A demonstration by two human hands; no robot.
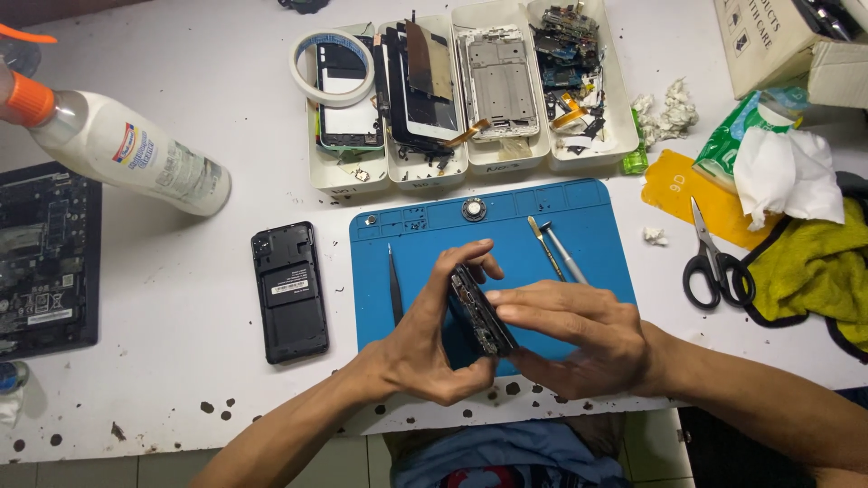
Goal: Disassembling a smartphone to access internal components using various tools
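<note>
Both hands were wrapped around a stripped-down phone body [481, 312], held up on its edge just above the near part of the blue work mat [597, 226], with the exposed circuit side facing right. The left hand [432, 339] cupped it from the left, fingers curled around the back and fingertips hooked over the far end, thumb tucked underneath at the near end. The right hand [574, 336] came in from the right with its fingers laid flat and pressed together against the open side, thumb below, so the phone was basically pinched between the two hands. On the mat, black tweezers [395, 287] lay just left of the left hand, and two slim metal tools [556, 253] sat just beyond the right hand. Left of the mat, a black phone back [289, 292] lay flat on the white table [181, 380]. At the far side was a row of white trays [470, 158] stuffed with phone screens, frames and loose bits, a roll of tape [332, 65] resting on the leftmost one. A white bottle with an orange cap [117, 145] lay on its side far left, and scissors [714, 262] were off to the right next to a yellow cloth [814, 262].
</note>
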